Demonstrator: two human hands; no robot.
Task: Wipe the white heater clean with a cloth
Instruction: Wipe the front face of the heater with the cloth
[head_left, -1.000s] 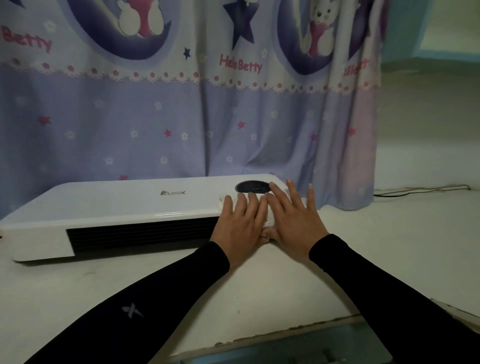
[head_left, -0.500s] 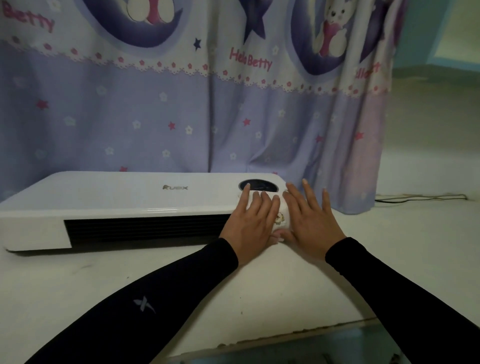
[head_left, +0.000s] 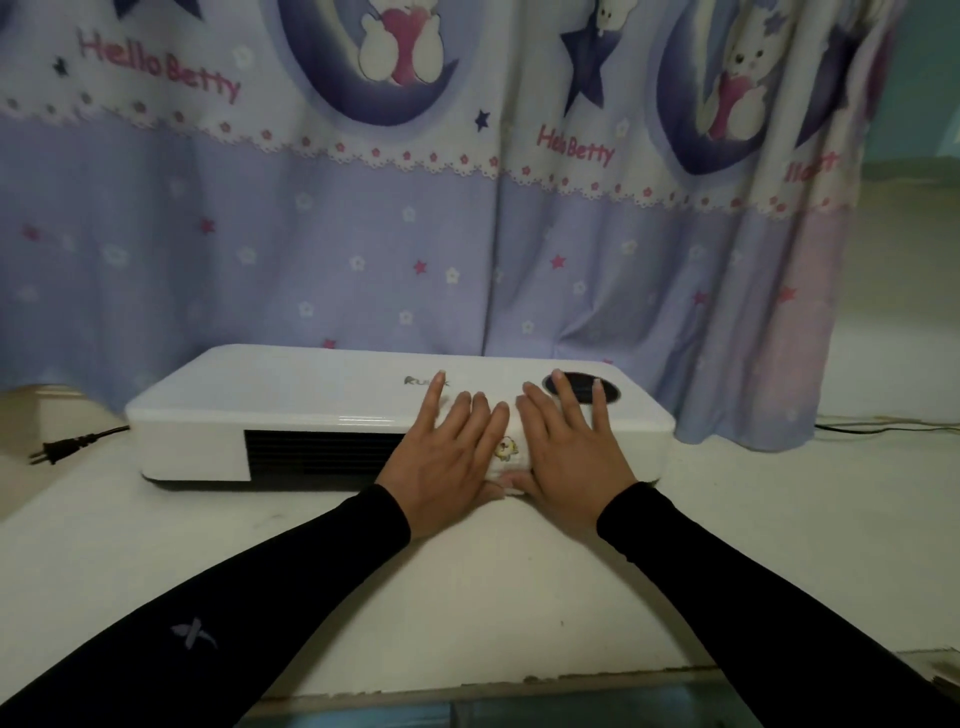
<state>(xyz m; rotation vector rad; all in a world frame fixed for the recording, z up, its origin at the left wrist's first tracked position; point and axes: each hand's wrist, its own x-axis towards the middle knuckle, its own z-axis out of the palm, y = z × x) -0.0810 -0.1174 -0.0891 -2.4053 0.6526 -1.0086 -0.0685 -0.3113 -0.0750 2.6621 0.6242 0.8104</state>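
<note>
Heater (head_left: 291, 400) casing: white plastic, smooth, glossy; a sheen line runs left of the left hand (head_left: 447, 457) fingers (head_left: 460, 415). Dark round panel (head_left: 582, 388) under the right hand (head_left: 566, 457) fingertips: glossy. Grille (head_left: 311, 452): black, matt. Cloth (head_left: 511, 441) between both hands' fingers: white, soft (small motif, stitched or printed, cannot tell). Table (head_left: 467, 597): matt, scuffed. Curtain (head_left: 363, 260) beyond the fingertips: matt printed fabric.

A lilac curtain (head_left: 363, 249) printed with bears, moons and stars hangs along the far edge of the pale table (head_left: 519, 597). A pale wall (head_left: 904, 312) shows beyond its right end. The light is dim.
</note>
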